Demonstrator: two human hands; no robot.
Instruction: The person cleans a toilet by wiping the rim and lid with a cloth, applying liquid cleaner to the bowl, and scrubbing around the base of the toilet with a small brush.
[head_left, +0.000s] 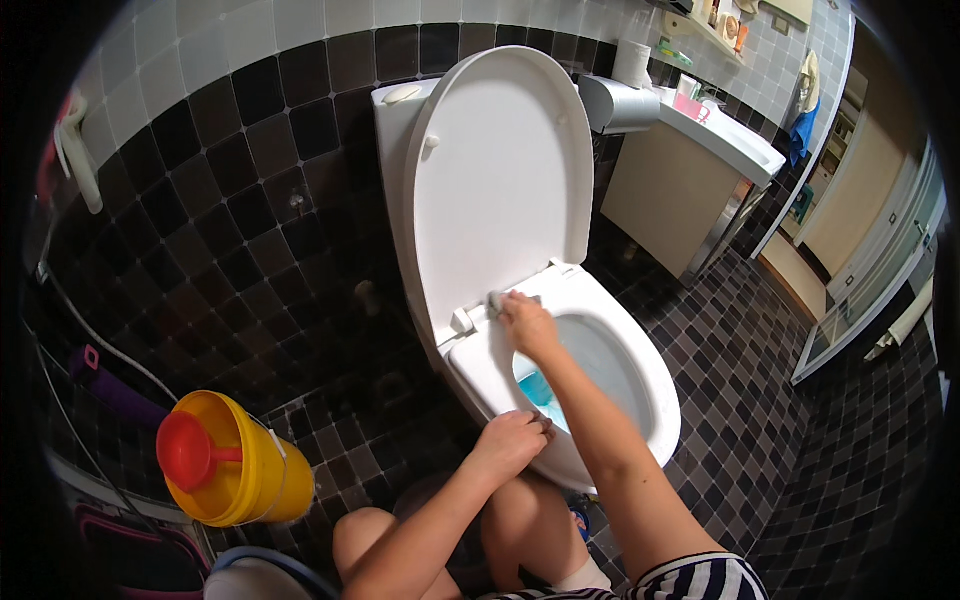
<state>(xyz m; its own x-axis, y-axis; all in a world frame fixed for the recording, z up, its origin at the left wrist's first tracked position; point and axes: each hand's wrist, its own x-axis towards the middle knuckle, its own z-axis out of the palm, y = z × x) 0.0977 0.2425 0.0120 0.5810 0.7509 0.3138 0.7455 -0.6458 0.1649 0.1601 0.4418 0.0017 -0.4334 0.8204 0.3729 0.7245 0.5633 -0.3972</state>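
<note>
The white toilet's lid (502, 165) stands raised against the cistern, and its seat (652, 382) lies down on the bowl. Blue water (536, 390) shows inside the bowl. With the arm stretched across the bowl, my right hand (529, 322) is at the back of the seat near the hinges, its fingers closed on a small greyish cloth or pad (495, 303), whose exact kind I cannot tell. My left hand (514, 442) rests on the near left part of the seat rim, fingers curled; whether it holds anything is hidden.
On the left floor stands a yellow bucket (285, 480) with a red dipper (186, 451) in it. A washbasin cabinet (667, 195) is at the right, with a toilet roll (631, 64) on a silver holder (619, 105) beside it. A glass door stands far right.
</note>
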